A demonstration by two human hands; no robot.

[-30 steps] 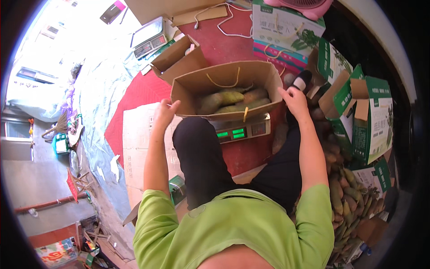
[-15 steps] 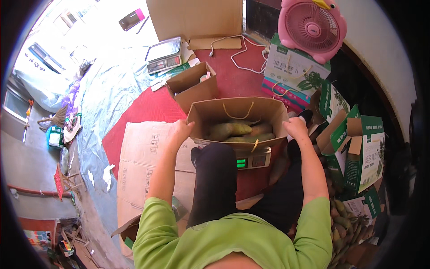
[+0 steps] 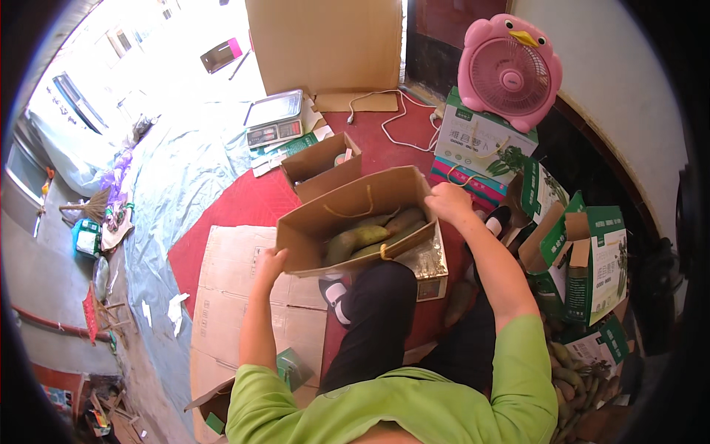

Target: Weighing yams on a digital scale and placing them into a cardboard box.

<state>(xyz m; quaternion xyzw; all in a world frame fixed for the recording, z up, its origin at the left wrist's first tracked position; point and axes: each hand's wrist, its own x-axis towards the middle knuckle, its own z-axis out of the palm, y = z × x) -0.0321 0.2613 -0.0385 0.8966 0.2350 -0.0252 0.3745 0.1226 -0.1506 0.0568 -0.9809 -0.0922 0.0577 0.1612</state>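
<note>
A tall open cardboard box (image 3: 316, 224) hangs tilted above my lap, its left end lower than its right. Inside lie several green radishes (image 3: 364, 237); yellow cord handles (image 3: 370, 200) show on its long sides. My left hand (image 3: 272, 263) is closed on the box's left end, and my right hand (image 3: 448, 203) grips the upper corner at the right end. Under the box's right part stands a silver weighing scale (image 3: 430, 274), partly hidden by the box and my knee.
A smaller cardboard box (image 3: 325, 170) and another scale (image 3: 277, 118) stand ahead. A pink fan (image 3: 510, 78) tops stacked cartons (image 3: 477, 140) at the right. Green-white cartons (image 3: 603, 263) and piled radishes (image 3: 569, 385) lie nearer. Flattened cardboard (image 3: 244, 281) covers floor at the left.
Both hands have lifted the box off the scale and moved it left, tilting its left end down. The scale's top now shows at the right, and its lit display is hidden.
</note>
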